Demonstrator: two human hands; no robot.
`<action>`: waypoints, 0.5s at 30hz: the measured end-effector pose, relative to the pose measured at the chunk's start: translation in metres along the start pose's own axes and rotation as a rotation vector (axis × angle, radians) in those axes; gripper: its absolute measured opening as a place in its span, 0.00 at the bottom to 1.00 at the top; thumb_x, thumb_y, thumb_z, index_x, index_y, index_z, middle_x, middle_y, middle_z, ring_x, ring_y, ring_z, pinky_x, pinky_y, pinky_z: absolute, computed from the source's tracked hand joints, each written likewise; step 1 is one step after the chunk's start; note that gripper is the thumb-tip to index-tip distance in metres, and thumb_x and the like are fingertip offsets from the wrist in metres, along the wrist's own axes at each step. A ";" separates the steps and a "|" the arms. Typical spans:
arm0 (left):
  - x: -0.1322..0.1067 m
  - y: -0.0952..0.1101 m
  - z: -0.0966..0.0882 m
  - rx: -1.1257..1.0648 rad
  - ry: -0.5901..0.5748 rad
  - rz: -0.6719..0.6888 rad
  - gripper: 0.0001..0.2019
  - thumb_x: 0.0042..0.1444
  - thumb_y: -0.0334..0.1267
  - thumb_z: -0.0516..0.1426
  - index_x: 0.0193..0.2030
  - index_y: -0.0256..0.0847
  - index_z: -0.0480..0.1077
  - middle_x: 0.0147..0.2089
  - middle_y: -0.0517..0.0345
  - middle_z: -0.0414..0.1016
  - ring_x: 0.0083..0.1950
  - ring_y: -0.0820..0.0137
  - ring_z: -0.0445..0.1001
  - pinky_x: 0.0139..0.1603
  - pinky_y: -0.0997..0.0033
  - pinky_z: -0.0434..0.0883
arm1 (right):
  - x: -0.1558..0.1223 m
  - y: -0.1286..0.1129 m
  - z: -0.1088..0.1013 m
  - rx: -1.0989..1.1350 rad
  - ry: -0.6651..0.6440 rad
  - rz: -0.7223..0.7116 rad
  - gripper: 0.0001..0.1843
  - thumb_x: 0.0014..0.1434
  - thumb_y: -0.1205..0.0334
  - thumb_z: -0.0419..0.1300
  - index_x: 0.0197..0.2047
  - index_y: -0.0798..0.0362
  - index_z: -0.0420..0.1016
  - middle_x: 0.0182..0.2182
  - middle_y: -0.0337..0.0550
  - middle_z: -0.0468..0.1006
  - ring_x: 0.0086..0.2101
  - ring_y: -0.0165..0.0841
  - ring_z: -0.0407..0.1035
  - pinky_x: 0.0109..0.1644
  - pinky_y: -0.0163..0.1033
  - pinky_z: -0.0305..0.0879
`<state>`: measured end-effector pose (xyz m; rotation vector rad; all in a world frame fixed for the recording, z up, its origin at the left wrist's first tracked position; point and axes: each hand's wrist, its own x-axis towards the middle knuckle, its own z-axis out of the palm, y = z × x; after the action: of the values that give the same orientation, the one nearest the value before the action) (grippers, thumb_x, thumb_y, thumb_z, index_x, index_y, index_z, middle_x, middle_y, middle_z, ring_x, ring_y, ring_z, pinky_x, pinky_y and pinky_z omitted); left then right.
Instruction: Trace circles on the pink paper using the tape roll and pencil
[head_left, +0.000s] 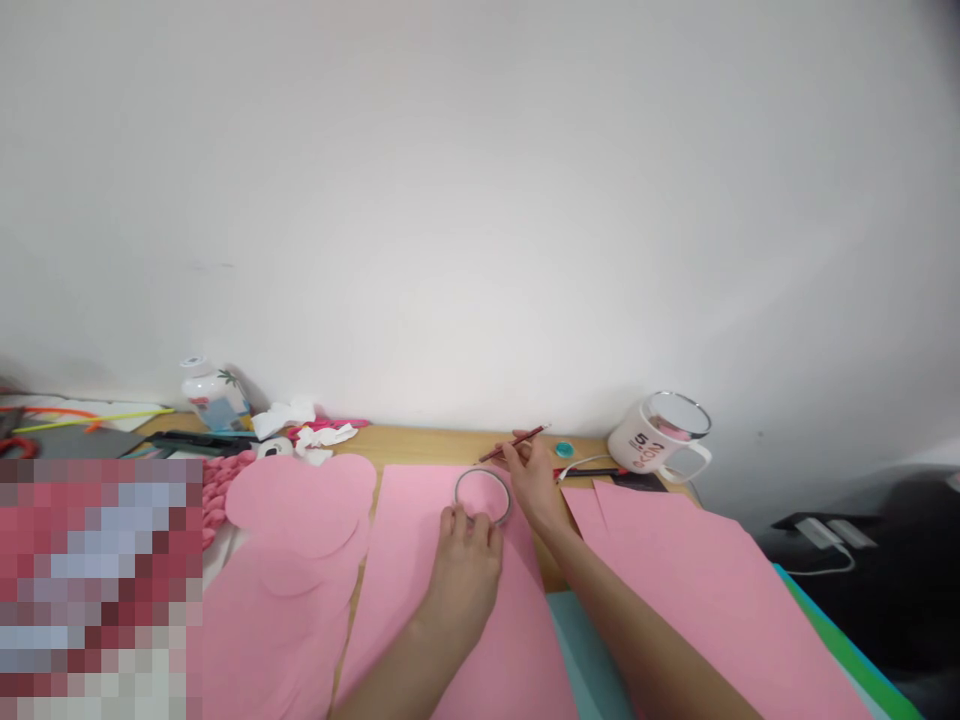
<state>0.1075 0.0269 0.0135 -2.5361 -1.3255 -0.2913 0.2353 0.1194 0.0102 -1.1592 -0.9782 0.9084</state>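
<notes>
A sheet of pink paper (409, 520) lies on the wooden desk in front of me. On its far part rests a thin round ring (457, 484) with a dark rim, pink paper showing through its middle. My left hand (466, 560) holds the ring's near edge with bent fingertips. Just beyond, to the right, my right hand (529, 480) grips a dark red pencil (536, 434), tilted, its lower end pointing left near the sheet's far edge. The pencil is apart from the ring.
Cut pink paper shapes (300, 500) overlap at left, by pink braided yarn (221, 490). A white bottle (216, 395) and crumpled tissue (285, 415) stand behind. At right are a white mug (634, 435), more pink sheets (675, 560) and a small teal disc (564, 450). A white wall borders the desk.
</notes>
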 end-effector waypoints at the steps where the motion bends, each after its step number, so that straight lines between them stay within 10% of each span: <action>1: 0.001 0.000 -0.001 -0.007 -0.012 0.003 0.10 0.54 0.27 0.55 0.41 0.35 0.74 0.39 0.46 0.71 0.46 0.54 0.69 0.46 0.50 0.63 | 0.001 0.000 0.001 -0.007 -0.020 0.006 0.15 0.54 0.57 0.60 0.44 0.49 0.63 0.32 0.43 0.79 0.34 0.40 0.77 0.42 0.47 0.73; 15: 0.003 0.000 0.002 0.000 -0.014 -0.015 0.09 0.56 0.35 0.57 0.41 0.33 0.73 0.42 0.44 0.69 0.43 0.57 0.69 0.42 0.57 0.63 | 0.025 0.019 0.003 -0.096 -0.084 0.032 0.15 0.50 0.60 0.57 0.42 0.50 0.62 0.26 0.40 0.78 0.28 0.40 0.76 0.33 0.46 0.75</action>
<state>0.1090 0.0302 0.0124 -2.5340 -1.3496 -0.2775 0.2397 0.1472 -0.0043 -1.2287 -1.0837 0.9509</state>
